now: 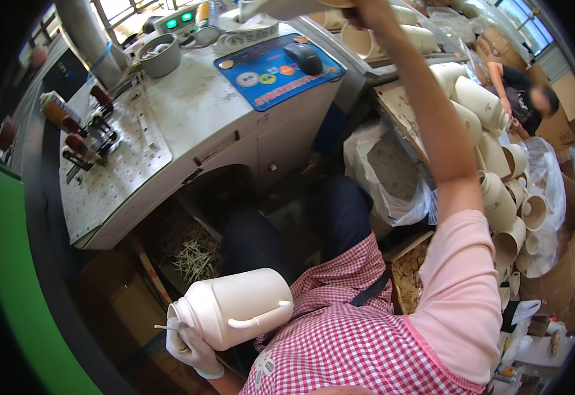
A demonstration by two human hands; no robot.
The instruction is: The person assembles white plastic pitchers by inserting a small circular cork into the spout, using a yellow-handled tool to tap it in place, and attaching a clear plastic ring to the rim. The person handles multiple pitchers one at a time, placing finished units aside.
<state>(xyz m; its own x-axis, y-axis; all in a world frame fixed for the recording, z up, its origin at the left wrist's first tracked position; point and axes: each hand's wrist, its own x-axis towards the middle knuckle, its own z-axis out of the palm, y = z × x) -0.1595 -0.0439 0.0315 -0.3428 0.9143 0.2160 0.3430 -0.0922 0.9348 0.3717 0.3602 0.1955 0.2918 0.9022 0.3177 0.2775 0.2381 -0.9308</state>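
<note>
My left hand [194, 350], in a thin white glove, is closed around the neck of a cream plastic jug [241, 306]. The jug lies on its side near my lap, its moulded handle facing toward me and its mouth to the left. A thin stick [162, 327] pokes out to the left beside the gloved fingers. My right arm stretches far forward, and my right hand [361, 12] is partly cut off by the top edge. Next to that hand is a cream container-like piece [294, 8], also cut off; whether the fingers grip it is unclear.
Ahead stands a white workbench [189, 99] with a blue mouse pad [277, 72], toggle clamps [93, 135] and a grey bowl [159, 56]. Cream jugs [498, 197] are piled at right, beside a plastic bag [393, 174]. Sticks [197, 255] lie below the bench. Another person [528, 99] works at far right.
</note>
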